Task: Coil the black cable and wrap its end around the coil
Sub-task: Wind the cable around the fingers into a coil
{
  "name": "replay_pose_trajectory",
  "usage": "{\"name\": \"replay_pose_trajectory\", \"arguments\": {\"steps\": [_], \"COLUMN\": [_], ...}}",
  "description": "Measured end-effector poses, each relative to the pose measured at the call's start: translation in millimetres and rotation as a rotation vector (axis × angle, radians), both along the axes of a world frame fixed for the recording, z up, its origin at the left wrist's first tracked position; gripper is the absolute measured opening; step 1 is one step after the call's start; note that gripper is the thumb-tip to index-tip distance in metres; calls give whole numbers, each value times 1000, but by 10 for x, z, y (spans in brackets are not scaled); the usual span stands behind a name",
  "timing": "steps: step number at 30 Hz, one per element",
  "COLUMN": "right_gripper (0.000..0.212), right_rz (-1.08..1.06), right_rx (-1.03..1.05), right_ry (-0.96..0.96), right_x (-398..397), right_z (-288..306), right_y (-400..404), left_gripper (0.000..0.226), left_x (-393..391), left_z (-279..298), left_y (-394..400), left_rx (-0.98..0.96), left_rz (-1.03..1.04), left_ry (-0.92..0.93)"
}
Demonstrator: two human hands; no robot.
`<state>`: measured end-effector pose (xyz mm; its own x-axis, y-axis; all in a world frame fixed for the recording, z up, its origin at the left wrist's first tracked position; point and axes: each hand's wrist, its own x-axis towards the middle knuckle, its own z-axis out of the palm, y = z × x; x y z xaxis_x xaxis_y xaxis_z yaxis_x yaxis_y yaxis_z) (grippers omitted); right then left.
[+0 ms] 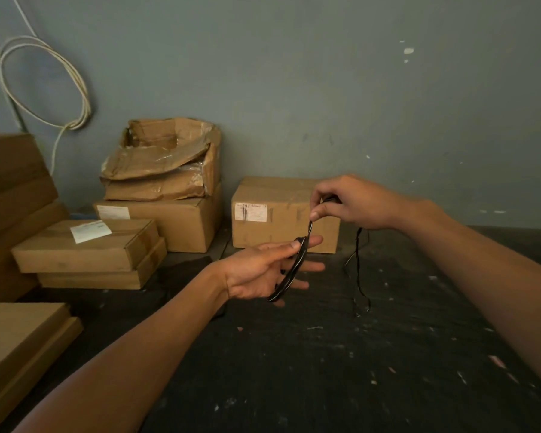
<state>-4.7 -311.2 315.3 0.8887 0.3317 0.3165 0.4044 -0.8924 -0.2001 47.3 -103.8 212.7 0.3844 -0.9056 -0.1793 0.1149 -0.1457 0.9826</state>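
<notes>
Dark speckled floor (pixel 294 370), left hand (pixel 263 273) gripping black cable (pixel 289 273) coil, right hand (pixel 353 204) pinching its end, perhaps frayed, cardboard boxes (pixel 181 223) behind

The black cable (pixel 360 270) blurs into the dark floor (pixel 325 354); box labels (pixel 250 212) unreadable.

Dim, warm-toned indoor light; soft shadows, no glare; wide-angle curvature bends the frame edges; slight softness and grain throughout.

No text can be read. The white shipping label (pixel 250 212) on the brown cardboard box (pixel 281 220) carries print, perhaps barcodes, too blurred to make out, like the other labels.
</notes>
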Motion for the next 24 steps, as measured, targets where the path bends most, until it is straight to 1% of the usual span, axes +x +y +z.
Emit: {"name": "replay_pose_trajectory", "arguments": {"steps": [4, 7, 10, 12, 15, 17, 20, 21, 24], "right_gripper": [17, 1, 10, 17, 21, 23, 20, 19, 18], "right_rz": [34, 64, 61, 52, 105, 114, 34, 19, 73], "right_rx": [111, 289, 485, 551, 527, 550, 507, 467, 373], "right_ry": [-15, 20, 57, 108, 130, 223, 386, 426, 466], "right_x": [43, 117, 137, 101, 42, -21, -112, -129, -217], "right_z": [-107, -296, -537, -740, -1116, -1346, -1618, -1658, -1567], "right_y": [-53, -104, -118, -91, 9, 136, 357, 401, 523], "left_gripper": [45, 47, 47, 50, 51, 50, 48, 48, 47], "left_x": [-32, -53, -89, -107, -111, -85, -10, 23, 119], "left_z": [19, 65, 113, 148, 221, 279, 382, 408, 438], "left_y": [-1, -8, -9, -20, -47, -56, -36, -26, 12], "left_rx": [-6, -58, -135, -189, -261, -304, -355, -353, -336], "left_rz": [-77, -126, -160, -175, -186, -179, -148, -132, -58], "left_ry": [23, 67, 98, 114, 124, 134, 163, 153, 95]}}
